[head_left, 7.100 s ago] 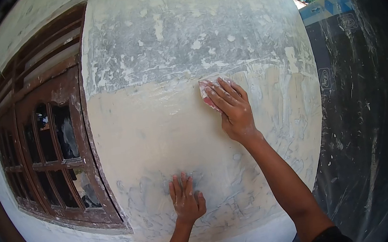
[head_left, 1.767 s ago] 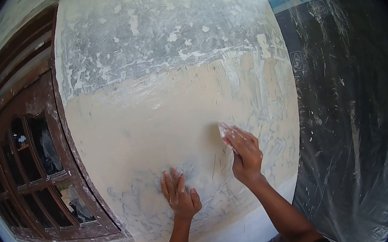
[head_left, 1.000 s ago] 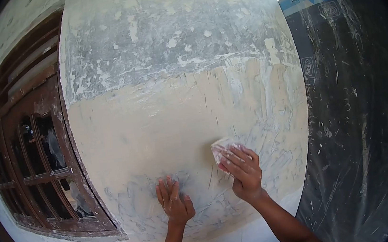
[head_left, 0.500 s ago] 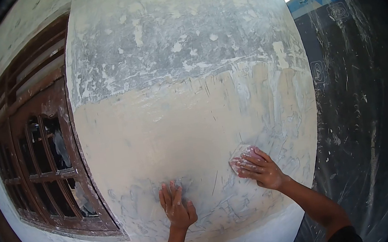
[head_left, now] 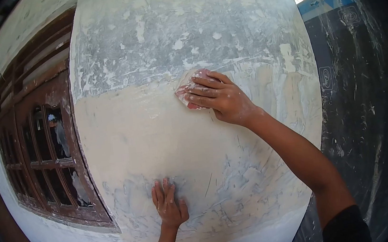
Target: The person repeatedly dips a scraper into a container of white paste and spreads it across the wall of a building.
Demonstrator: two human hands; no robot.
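A plastered wall (head_left: 133,132) fills the middle of the head view, beige in the centre, with a rough grey band above and grey-white smears below. My right hand (head_left: 230,98) presses a piece of reddish sandpaper (head_left: 194,91), coated in white dust, against the wall just below the grey band. Its fingers lie across the sheet and hide part of it. Lower down and to the left, my left hand (head_left: 169,207) rests on the smeared area with its fingers apart, holding nothing. White dust marks its fingers.
A brown wooden window (head_left: 48,161) with small panes is set into the wall at left. Along the right stands a dark, scuffed panel (head_left: 361,116) with a blue patterned top edge. White plaster lines the wall's bottom.
My right hand has swept up and to the left with the sandpaper, from the lower right area to the upper middle. My left hand stays at nearly the same spot on the wall.
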